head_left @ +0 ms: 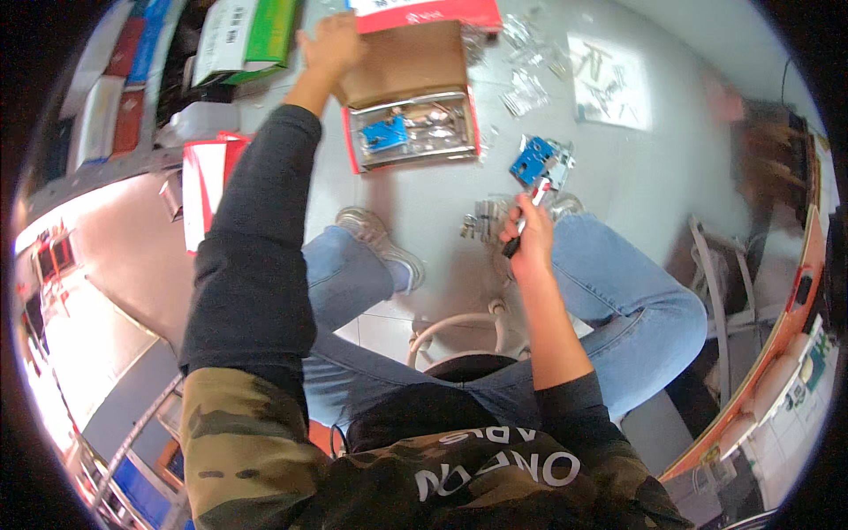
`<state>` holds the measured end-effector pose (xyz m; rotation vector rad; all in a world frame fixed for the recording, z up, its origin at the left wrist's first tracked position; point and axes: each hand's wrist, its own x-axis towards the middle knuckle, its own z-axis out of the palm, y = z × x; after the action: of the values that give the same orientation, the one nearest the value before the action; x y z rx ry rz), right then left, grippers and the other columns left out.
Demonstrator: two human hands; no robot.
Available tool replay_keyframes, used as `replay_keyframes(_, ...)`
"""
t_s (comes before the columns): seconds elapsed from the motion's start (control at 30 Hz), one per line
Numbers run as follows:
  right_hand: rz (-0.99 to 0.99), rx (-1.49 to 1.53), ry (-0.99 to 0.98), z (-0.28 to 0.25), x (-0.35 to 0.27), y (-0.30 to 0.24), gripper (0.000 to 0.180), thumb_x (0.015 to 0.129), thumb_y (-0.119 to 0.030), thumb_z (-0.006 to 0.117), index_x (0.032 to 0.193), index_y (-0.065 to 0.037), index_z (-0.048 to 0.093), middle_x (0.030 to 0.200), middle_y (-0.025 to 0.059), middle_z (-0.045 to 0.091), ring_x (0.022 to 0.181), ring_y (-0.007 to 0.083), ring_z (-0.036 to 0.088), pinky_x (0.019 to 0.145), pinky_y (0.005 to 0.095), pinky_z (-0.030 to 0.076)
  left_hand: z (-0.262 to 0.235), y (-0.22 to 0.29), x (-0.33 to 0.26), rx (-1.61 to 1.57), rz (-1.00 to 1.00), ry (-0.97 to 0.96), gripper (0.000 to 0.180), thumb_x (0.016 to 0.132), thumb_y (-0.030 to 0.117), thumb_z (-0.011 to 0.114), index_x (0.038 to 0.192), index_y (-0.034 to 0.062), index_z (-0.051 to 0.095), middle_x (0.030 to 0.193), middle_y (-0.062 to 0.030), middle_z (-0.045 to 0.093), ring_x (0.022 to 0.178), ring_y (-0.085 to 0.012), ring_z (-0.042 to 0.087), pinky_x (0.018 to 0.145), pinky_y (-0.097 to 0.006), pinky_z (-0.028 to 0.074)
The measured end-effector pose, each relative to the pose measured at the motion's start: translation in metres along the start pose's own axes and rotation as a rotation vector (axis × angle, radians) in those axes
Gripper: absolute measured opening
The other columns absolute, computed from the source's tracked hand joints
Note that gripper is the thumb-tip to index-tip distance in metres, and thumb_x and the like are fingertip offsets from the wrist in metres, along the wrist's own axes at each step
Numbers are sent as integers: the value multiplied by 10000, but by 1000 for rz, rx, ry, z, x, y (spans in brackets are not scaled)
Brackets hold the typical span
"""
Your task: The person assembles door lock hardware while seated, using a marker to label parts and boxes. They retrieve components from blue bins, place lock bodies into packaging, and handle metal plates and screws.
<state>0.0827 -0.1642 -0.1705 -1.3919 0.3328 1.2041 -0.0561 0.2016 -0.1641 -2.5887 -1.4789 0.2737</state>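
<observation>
My left hand [331, 46] reaches far forward at the left edge of the raised lid [402, 57] of a cardboard box. Its fingers look apart; whether they touch the lid I cannot tell. The open box has red outer sides [477, 132]. Inside lie a blue-faced metal lock case [382, 134] and several bagged metal parts [437, 124]. My right hand [530, 231] is closed round a slim red, white and black tool [540, 189], its exact kind unclear. Just beyond its tip lies another blue lock case [533, 160]. Small metal pieces [480, 222] sit left of that hand.
Several clear plastic bags [525, 93] and a sheet with small parts [609, 81] lie at the far right. A green and white box [246, 40] and a red and white box [205, 190] are on the left. My shoe [382, 243] stands below the open box.
</observation>
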Motion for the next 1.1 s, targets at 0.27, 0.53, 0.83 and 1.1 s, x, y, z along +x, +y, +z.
replay_keyframes(0.27, 86, -189, 37, 20, 20, 40, 198, 770, -209, 625, 794, -40, 526, 689, 54, 569, 425, 86, 414, 384, 253, 335, 36, -50, -47, -189, 226, 131, 277, 747, 224, 606, 1023, 215, 624, 984, -78, 581, 962, -252, 551, 847, -428, 403)
replay_keyframes(0.53, 1, -228, 147, 17, 32, 40, 275, 773, -259, 629, 906, -20, 600, 759, 57, 601, 442, 83, 446, 392, 233, 365, 66, -40, -141, -1048, -275, -31, 455, 755, 134, 653, 1196, 121, 546, 1116, -126, 580, 1036, -208, 537, 891, -328, 414)
replay_keyframes(0.83, -222, -814, -147, 58, 113, -34, 451, 727, -454, 613, 889, -36, 659, 761, 165, 644, 741, 264, 625, 703, 359, 467, 62, 3, -213, -1310, -310, -354, 950, 655, 45, 723, 1400, 25, 135, 1340, -174, 369, 1195, -216, 403, 982, -304, 336)
replay_keyframes(1.1, -285, -967, -100, 39, 126, 18, 306, 763, -267, 639, 931, -11, 624, 597, 40, 531, 438, 114, 486, 417, 262, 399, 108, 11, -219, -1598, -867, -466, 465, 926, 364, 400, 1259, 42, 441, 1124, -62, 549, 988, -156, 515, 797, -300, 427)
